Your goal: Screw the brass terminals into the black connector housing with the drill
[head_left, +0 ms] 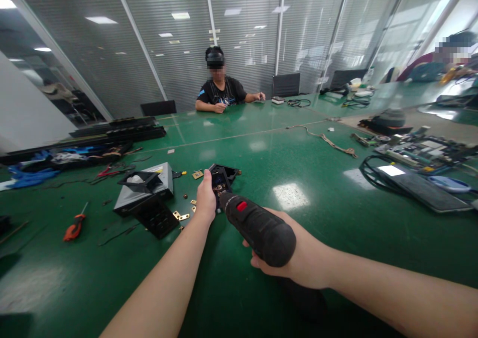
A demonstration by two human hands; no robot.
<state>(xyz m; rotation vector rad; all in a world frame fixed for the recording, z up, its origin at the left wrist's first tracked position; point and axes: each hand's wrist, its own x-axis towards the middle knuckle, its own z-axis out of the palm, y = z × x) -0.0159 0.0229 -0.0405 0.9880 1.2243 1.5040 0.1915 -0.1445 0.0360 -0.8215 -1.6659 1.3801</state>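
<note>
In the head view my right hand (pixel 298 248) is wrapped round the grip of a black cordless drill (pixel 261 228) with a red switch on top. Its nose points forward and left into a black housing (pixel 221 180) with parts inside. My left hand (pixel 206 198) is closed on the left side of that housing, thumb up. Whether the drill's bit touches a screw is hidden. Just left of my left hand lie several brass-coloured metal plates (pixel 183 217). A black slotted panel (pixel 156 217) leans beside them, near a grey metal box (pixel 164 178) with a black frame on it.
An orange-handled screwdriver (pixel 74 227) lies at left, with blue gloves (pixel 30 176) and black strips (pixel 115 131) beyond. A circuit board (pixel 429 149), cables and a flat dark device (pixel 425 186) are at right. Across the green table (pixel 254 154) sits a person (pixel 224 91); another is at far right.
</note>
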